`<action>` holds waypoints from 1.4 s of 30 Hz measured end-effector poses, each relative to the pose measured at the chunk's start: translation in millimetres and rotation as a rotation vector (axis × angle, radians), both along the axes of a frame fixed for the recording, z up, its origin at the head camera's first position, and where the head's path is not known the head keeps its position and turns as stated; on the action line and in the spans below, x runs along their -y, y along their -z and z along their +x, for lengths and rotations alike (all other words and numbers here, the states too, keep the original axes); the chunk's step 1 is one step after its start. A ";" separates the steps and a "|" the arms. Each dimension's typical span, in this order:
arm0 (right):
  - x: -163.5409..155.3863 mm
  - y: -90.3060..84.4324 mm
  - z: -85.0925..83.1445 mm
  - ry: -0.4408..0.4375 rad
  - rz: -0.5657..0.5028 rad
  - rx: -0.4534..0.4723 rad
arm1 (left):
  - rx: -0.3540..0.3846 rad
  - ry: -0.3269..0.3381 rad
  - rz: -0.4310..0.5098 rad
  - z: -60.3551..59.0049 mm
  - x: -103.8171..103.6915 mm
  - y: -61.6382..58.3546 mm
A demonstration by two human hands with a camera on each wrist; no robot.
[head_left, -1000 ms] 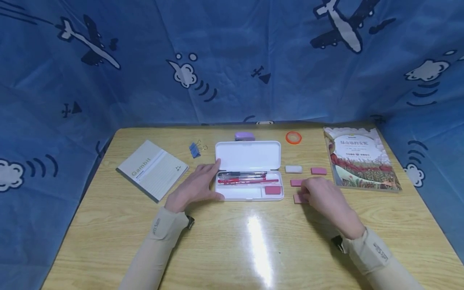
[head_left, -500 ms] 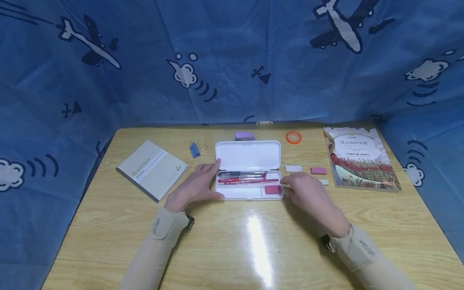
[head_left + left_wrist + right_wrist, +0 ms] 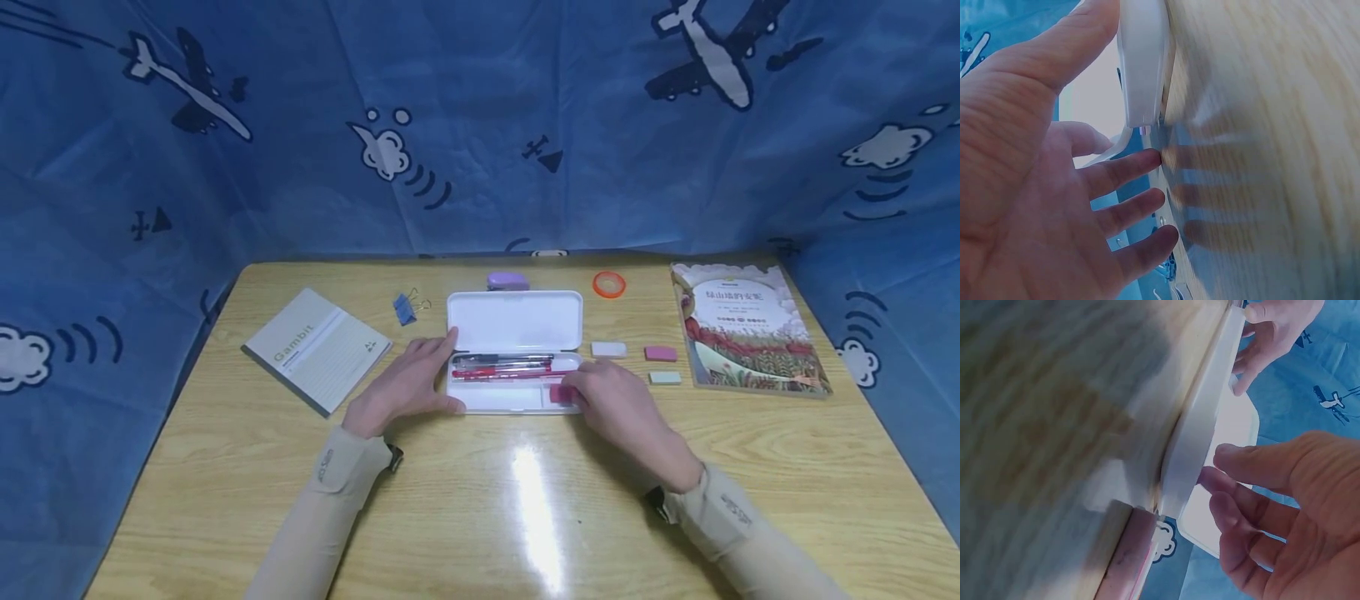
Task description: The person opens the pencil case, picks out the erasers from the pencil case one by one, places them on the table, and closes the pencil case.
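Note:
A white pencil case [image 3: 495, 406] lies with its lid raised at mid-table, with several pens [image 3: 502, 367] in its upper section and a pink eraser [image 3: 557, 394] in the small right compartment. My left hand [image 3: 405, 383] rests at the case's left end, thumb by the front edge, the other fingers spread and fairly straight. Over the right end is my right hand [image 3: 618, 404], fingers bent and reaching behind the rim in the right wrist view; whether they pinch anything is hidden. Beyond lie a white eraser [image 3: 608, 349], a pink eraser [image 3: 661, 353] and a pale green eraser [image 3: 664, 378].
A notebook [image 3: 315, 350] and a blue binder clip [image 3: 405, 309] lie left. Behind the case sits a purple stapler-like object [image 3: 507, 282]; an orange tape roll [image 3: 609, 284] is right of it. A picture book [image 3: 750, 329] lies far right. Another pink eraser [image 3: 1127, 556] shows on the table.
My right hand has moved left from the erasers on the table to the case's right end, uncovering the pale green eraser. My left hand has stayed at the case.

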State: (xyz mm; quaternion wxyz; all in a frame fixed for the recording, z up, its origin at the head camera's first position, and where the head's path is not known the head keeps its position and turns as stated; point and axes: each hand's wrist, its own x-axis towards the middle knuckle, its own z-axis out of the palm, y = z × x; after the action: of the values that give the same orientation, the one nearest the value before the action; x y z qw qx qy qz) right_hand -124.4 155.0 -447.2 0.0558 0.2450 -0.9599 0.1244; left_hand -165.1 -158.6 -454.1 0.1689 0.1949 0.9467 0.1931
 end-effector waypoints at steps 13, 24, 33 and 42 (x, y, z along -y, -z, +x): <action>7.6 3.1 -7.2 0.012 0.033 0.033 | -0.015 0.006 -0.006 -1.3 0.2 1.9; 11.6 0.3 -10.3 0.035 0.055 0.070 | -0.028 0.014 0.001 -1.3 1.2 3.0; 11.6 -7.8 -10.9 0.029 0.011 0.085 | -0.011 0.004 0.007 -1.2 1.2 3.5; -1.8 -22.4 -14.9 0.049 -0.046 0.101 | -0.017 0.004 0.003 -2.0 1.4 4.2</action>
State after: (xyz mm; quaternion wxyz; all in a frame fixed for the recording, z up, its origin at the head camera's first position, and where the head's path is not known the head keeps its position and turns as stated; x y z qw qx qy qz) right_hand -139.3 156.8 -424.8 0.0160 0.2134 -0.9641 0.1574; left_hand -167.2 -160.0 -458.3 0.1612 0.1986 0.9474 0.1926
